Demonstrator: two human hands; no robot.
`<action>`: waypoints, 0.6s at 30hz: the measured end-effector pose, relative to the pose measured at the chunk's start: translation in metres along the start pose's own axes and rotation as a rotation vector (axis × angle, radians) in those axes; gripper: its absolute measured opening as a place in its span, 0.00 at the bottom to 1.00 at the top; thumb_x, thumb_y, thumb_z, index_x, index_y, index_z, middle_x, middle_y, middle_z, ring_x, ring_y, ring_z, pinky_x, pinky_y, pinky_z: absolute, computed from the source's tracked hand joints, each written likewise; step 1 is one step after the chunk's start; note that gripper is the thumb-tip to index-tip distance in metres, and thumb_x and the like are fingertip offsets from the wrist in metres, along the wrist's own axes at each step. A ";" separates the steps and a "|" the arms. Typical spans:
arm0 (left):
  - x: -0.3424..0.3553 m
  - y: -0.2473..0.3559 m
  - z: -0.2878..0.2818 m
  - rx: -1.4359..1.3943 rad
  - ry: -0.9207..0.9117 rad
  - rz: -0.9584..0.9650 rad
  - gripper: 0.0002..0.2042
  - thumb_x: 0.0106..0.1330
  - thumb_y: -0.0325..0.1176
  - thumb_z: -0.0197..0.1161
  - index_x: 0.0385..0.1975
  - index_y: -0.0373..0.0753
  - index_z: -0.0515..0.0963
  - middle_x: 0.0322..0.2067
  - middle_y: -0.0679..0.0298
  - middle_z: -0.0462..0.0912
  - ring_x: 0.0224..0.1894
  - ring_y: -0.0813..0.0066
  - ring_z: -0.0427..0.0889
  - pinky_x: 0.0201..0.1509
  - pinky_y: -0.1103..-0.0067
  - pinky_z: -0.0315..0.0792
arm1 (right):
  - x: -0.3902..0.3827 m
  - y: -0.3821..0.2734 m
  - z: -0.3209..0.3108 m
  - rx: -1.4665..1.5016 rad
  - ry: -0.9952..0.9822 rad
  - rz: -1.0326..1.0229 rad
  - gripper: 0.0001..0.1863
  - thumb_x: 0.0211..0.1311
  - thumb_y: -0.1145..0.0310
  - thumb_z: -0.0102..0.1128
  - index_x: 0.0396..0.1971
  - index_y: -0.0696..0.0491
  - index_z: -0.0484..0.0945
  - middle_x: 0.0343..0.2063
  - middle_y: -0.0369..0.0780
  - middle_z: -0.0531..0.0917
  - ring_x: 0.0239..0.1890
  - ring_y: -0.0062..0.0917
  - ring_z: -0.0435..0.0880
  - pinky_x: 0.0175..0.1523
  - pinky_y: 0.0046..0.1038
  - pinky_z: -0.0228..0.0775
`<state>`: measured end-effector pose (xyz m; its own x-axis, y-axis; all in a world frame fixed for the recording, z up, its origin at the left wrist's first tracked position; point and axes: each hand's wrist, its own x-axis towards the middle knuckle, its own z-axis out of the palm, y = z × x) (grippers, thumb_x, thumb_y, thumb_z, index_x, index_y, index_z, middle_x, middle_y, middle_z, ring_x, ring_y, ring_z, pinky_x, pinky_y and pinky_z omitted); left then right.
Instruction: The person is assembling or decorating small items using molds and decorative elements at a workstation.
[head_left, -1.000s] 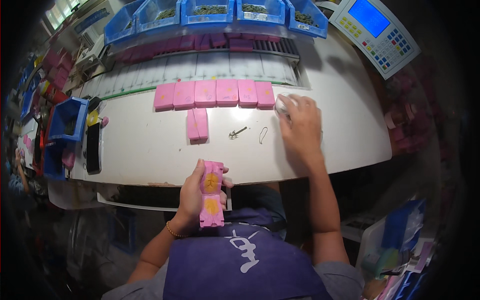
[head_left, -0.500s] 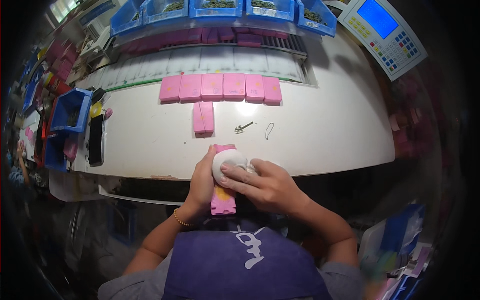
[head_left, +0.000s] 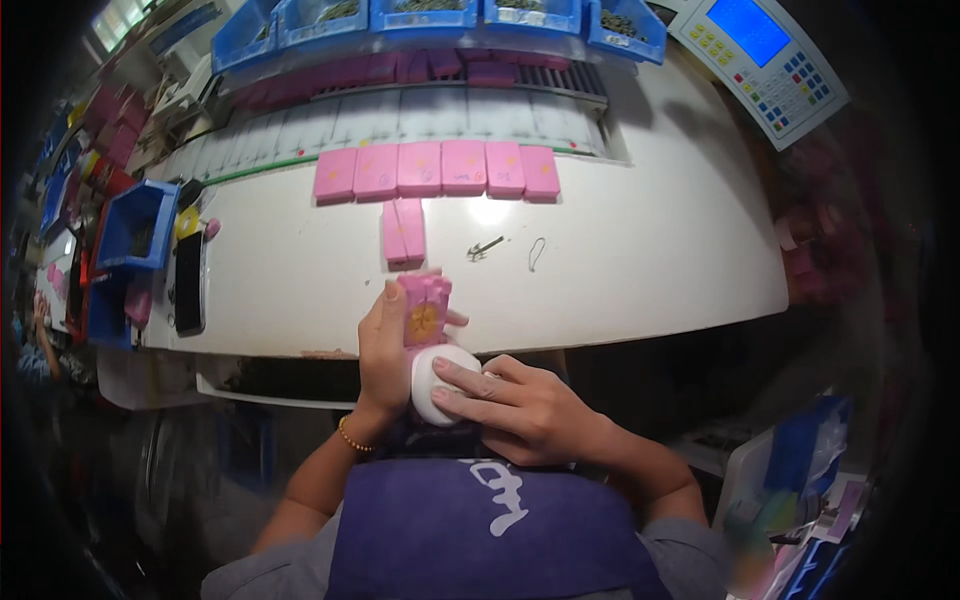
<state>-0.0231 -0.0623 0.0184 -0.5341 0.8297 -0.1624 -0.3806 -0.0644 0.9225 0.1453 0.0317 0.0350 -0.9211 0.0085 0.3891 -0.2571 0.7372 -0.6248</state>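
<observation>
My left hand point(head_left: 380, 350) is closed around a pink rubber mould point(head_left: 427, 300), with the thumb along its left side and fingertips showing at its right edge. The mould has notched ends and an orange-yellow patterned patch in its middle. A round white pad point(head_left: 428, 398), soft-looking, covers the mould's near end. My right hand point(head_left: 535, 412) grips this pad from the right, two fingers lying across its top. Both hands are just off the table's near edge, above my purple apron point(head_left: 430, 525).
On the white table point(head_left: 640, 240) lie a row of pink blocks point(head_left: 419, 168), a pink pair point(head_left: 404, 232), a small branched metal piece point(head_left: 486, 248) and a thin loop point(head_left: 537, 254). Blue bins point(head_left: 425, 20) line the back. A phone point(head_left: 190, 283) lies left; a keypad display point(head_left: 770, 70) stands right.
The white pad has slid toward me, from the mould's middle to its near end, uncovering the orange-yellow patch. My left hand has shifted slightly left with the mould, whose far end is now raised.
</observation>
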 end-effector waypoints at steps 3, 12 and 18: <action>0.001 -0.008 -0.016 0.022 0.045 0.026 0.28 0.79 0.52 0.35 0.54 0.31 0.70 0.36 0.54 0.82 0.31 0.72 0.83 0.34 0.77 0.79 | -0.007 0.005 -0.031 -0.039 0.040 0.044 0.36 0.37 0.79 0.64 0.57 0.54 0.76 0.62 0.45 0.75 0.34 0.36 0.77 0.42 0.30 0.74; -0.010 -0.017 -0.012 -0.075 -0.062 -0.091 0.30 0.78 0.57 0.30 0.47 0.32 0.69 0.30 0.52 0.80 0.26 0.66 0.84 0.30 0.73 0.81 | -0.014 0.025 -0.015 -0.162 0.339 0.480 0.29 0.59 0.67 0.67 0.61 0.56 0.72 0.54 0.44 0.77 0.55 0.35 0.72 0.51 0.30 0.71; -0.025 -0.023 -0.008 0.248 -0.081 0.211 0.21 0.78 0.47 0.47 0.48 0.31 0.71 0.39 0.56 0.83 0.39 0.76 0.84 0.42 0.79 0.80 | 0.008 0.020 0.024 0.684 0.440 0.628 0.20 0.64 0.69 0.64 0.55 0.56 0.75 0.39 0.38 0.78 0.35 0.19 0.74 0.41 0.22 0.69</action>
<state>-0.0069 -0.0856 -0.0017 -0.5163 0.8543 0.0603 -0.0672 -0.1106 0.9916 0.1254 0.0298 0.0095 -0.7934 0.6086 -0.0136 -0.0038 -0.0273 -0.9996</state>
